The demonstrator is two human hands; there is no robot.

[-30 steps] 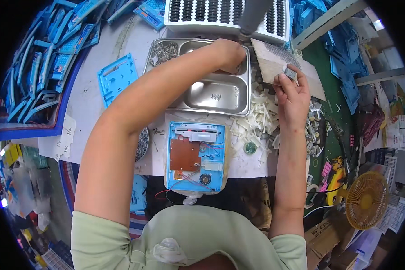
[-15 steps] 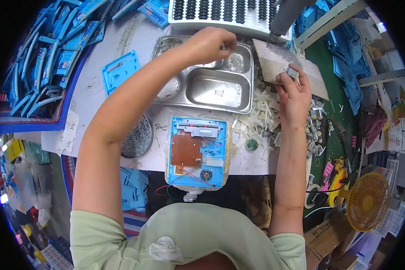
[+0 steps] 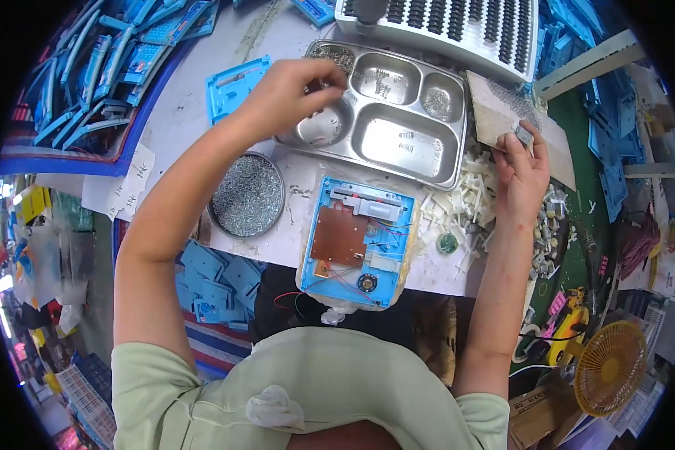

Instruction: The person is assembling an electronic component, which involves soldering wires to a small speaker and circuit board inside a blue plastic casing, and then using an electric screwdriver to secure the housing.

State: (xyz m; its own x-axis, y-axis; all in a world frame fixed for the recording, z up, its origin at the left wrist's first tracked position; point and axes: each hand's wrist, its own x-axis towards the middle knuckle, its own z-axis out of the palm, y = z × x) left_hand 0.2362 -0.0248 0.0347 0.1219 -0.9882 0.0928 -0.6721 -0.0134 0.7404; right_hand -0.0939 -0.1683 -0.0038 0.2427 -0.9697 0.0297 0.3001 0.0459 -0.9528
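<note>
pale counter [image 3: 180, 101] looked messy. right hand [image 3: 523, 176] had its fingers clamped on a small grey boxy part [image 3: 524, 135]; left hand [image 3: 289, 94] was over a silver metal compartment tray [image 3: 373, 127], can't tell if its fingers met.

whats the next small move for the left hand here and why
Perhaps lower the left hand to the small metal pieces at the steel tray's back-left: it appears just beside them, while the right hand pinches a small grey part.

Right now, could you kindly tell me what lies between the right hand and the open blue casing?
The head view shows a loose heap of white plastic pieces between the right hand and the blue casing.
</note>
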